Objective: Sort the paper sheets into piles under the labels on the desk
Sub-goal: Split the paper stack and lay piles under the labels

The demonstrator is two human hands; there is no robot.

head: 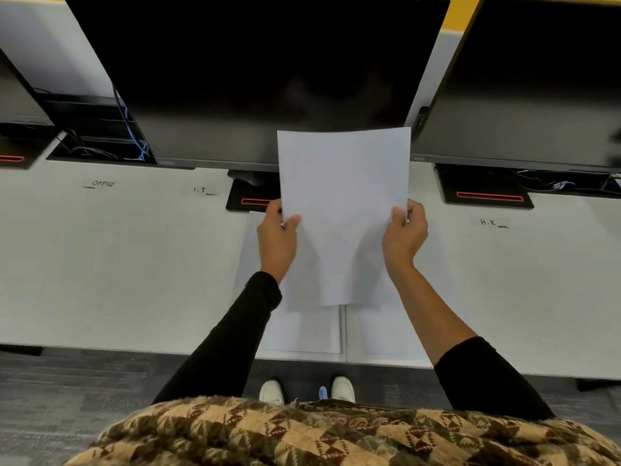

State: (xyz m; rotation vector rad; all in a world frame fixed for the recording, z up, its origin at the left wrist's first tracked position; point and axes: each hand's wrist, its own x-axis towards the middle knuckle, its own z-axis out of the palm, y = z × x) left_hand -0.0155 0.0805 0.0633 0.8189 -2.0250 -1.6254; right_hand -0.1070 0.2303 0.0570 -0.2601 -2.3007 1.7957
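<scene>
I hold a white paper sheet (342, 203) up above the desk, in front of the middle monitor. My left hand (277, 240) grips its left edge and my right hand (403, 237) grips its right edge, thumbs on the near face. Beneath it more white sheets (302, 331) lie on the white desk (134, 264) near its front edge. Handwritten labels sit on the desk: "OFFICE" (102, 184) at the left, "I.T" (201, 190) left of centre, "H.R" (491, 223) at the right. Any writing on the held sheet is too faint to read.
Dark monitors stand behind: a middle monitor (255, 79), a right monitor (537, 95) and part of one at the far left (16, 105). Their black bases (487, 193) with red stripes rest on the desk. Cables (134, 142) fill a gap at the back left.
</scene>
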